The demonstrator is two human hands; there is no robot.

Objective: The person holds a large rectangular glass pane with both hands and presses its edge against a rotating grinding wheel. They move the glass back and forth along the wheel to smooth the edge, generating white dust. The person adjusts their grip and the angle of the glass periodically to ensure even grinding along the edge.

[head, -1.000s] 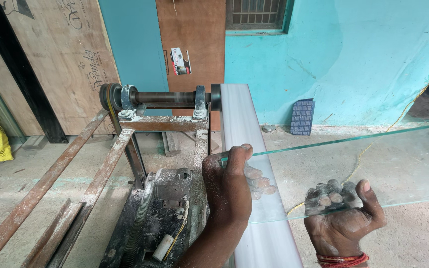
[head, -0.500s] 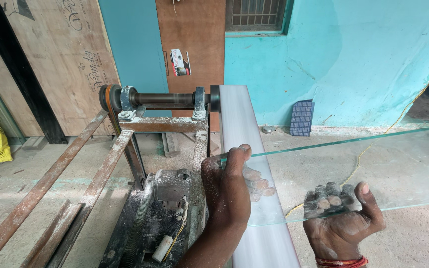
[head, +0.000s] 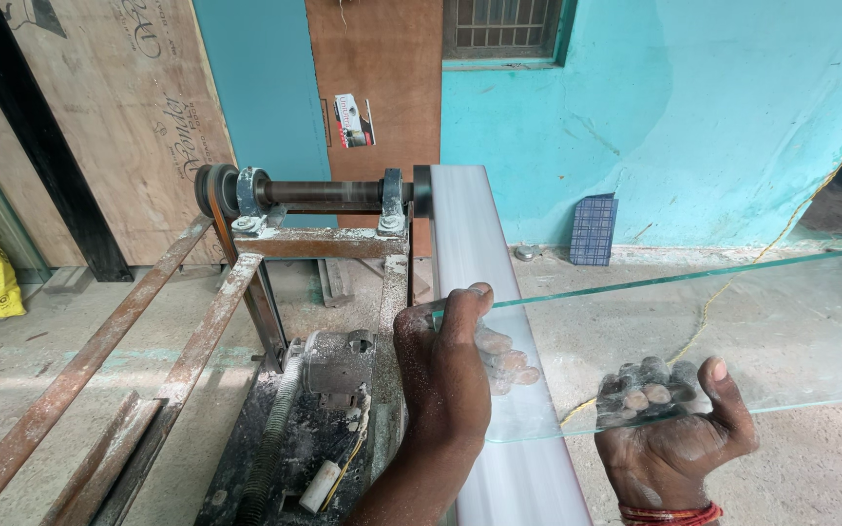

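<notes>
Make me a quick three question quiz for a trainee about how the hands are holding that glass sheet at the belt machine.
1. True or false: both hands grip the glass sheet.
2. Which hand holds the sheet at its end over the white belt? A. the left hand B. the right hand C. neither
3. Fill in: the right hand supports the sheet's near edge with its fingers ______ the glass.

Key
1. True: each hand has its thumb on one face and its fingers on the other.
2. A: the left hand clasps that end.
3. Under: they show through the sheet, with the thumb on top.
</notes>
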